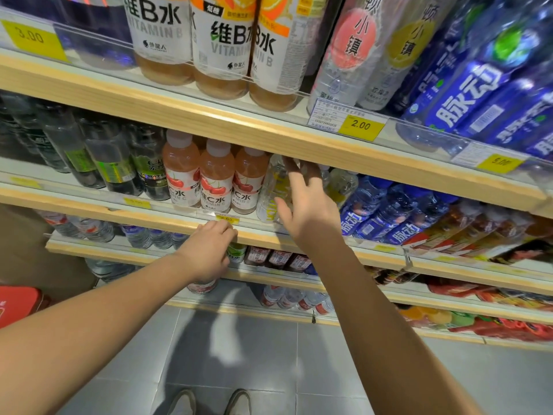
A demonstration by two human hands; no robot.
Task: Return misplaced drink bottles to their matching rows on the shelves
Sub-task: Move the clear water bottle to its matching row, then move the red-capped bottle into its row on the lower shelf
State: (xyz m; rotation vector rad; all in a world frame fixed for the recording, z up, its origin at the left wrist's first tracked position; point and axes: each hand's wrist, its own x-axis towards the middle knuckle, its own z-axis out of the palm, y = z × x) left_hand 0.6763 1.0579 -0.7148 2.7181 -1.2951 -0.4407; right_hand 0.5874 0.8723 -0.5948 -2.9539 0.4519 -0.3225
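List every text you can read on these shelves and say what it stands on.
"3.00": left price tag, top shelf.
"维B水 VITAMIN B": orange-drink bottles.
"小鎮": clear bottles.
"2.00": middle price tag.
"脉动": blue bottles.
"维C水": cherry-label bottles.
Remaining price tags and the white barcode label: too blurred to read.

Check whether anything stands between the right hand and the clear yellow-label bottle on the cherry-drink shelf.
Nothing visible does. The right hand is open right at the clear bottle, thumb in front of it. The cherry bottles crowd its left side, and the upper shelf hangs above the fingers.
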